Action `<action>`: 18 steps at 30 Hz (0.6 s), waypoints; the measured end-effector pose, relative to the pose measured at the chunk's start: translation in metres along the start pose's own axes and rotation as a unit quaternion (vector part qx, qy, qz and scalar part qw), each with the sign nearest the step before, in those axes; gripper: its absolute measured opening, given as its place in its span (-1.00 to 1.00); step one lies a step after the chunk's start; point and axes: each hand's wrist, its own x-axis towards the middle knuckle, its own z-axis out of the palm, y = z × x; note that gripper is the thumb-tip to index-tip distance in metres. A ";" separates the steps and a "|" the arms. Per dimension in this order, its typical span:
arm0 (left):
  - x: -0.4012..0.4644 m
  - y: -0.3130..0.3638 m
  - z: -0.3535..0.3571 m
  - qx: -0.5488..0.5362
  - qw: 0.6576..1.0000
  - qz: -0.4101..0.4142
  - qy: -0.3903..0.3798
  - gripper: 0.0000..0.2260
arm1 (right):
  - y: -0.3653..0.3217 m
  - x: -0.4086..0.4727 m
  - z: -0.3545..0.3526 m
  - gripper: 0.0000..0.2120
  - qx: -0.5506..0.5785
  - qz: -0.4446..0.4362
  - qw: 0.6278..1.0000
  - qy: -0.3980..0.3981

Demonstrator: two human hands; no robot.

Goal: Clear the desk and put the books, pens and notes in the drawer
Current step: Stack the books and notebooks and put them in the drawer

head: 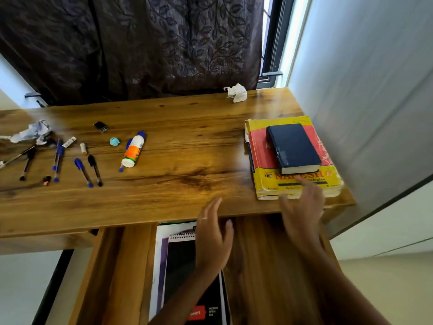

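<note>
While pens (57, 158) and a glue bottle (133, 150) lie at the desk's (187, 160) left, the left hand (214, 235) hovers spread over the open drawer (257, 266) — spiral pad (185, 261) inside — and the right hand (303, 207), blurred, fingers spread, reaches the near edge of the yellow book (264, 160) under a dark blue book (293, 146).

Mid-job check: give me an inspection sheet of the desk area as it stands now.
Surface: wooden desk, drawer below pulled open.
Job's things: dark blue book on yellow book at right; pens scattered left; spiral pad in drawer.
Clutter: glue bottle, crumpled papers, small black item.
Grippers: left hand open over the drawer; right hand open, at the yellow book.
Cables: nothing seen.
Surroundings: dark curtain, window behind.
</note>
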 end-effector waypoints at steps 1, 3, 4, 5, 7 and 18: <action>0.015 0.015 0.008 -0.009 1.000 0.011 -0.006 -0.55 | 0.001 0.021 -0.009 -0.55 -0.009 0.005 0.999 0.031; 0.040 0.040 0.024 -0.022 0.999 0.022 -0.020 -0.57 | 0.008 0.057 -0.022 -0.51 -0.030 0.029 0.997 0.072; 0.051 0.051 0.032 -0.035 0.999 0.014 -0.036 -0.57 | 0.014 0.072 -0.028 -0.48 -0.041 0.045 0.995 0.076; 0.061 0.059 0.039 -0.057 0.996 -0.009 -0.061 -0.55 | 0.021 0.084 -0.031 -0.46 -0.049 0.064 0.995 0.065; 0.076 0.071 0.052 -0.101 0.986 -0.067 -0.117 -0.52 | 0.035 0.100 -0.033 -0.44 -0.056 0.104 0.993 0.019; 0.091 0.093 0.076 -0.208 0.941 -0.210 -0.163 -0.54 | 0.056 0.123 -0.024 -0.38 -0.073 0.202 0.977 0.006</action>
